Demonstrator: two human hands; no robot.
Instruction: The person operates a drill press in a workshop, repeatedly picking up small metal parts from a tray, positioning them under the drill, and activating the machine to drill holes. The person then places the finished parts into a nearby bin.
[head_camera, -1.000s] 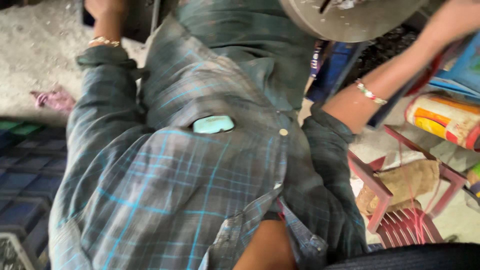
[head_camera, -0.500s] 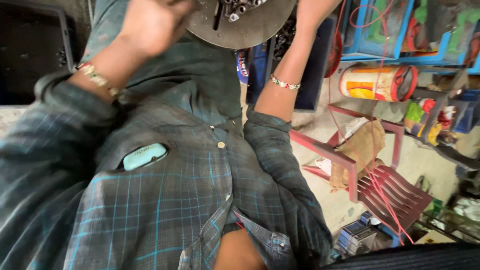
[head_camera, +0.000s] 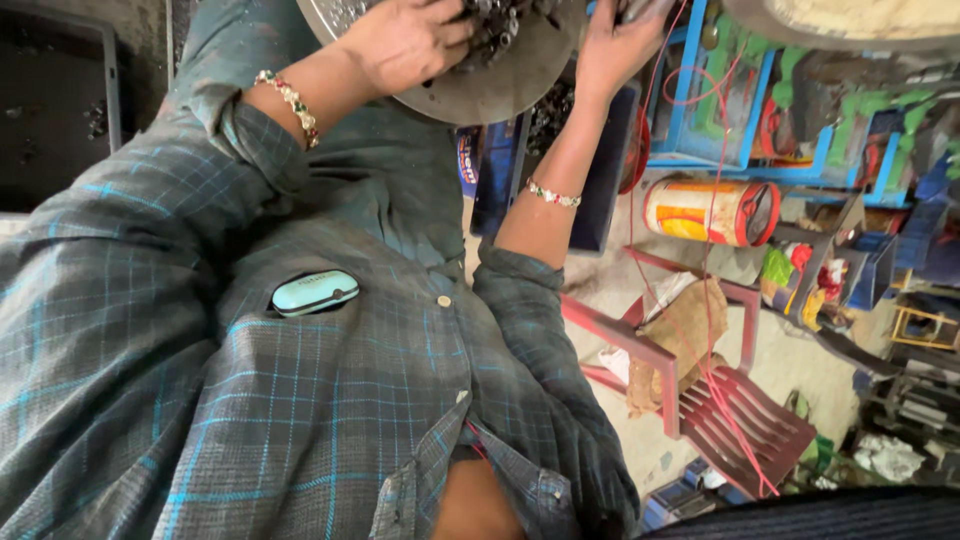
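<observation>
Beside hands (head_camera: 405, 40), red chair (head_camera: 690, 400), orange tin (head_camera: 710, 212)

The round metal pan (head_camera: 500, 85) and both hands' fingertips are cut off by the top edge

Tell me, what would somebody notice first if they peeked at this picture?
Probably the round metal tray at the top, with the left hand resting among small dark metal bits on it and the right hand at its edge. Then the big checked shirt filling the lower left, with a pale blue case poking out of its pocket. To the right stands a red plastic chair with a brown cloth on it.
</observation>
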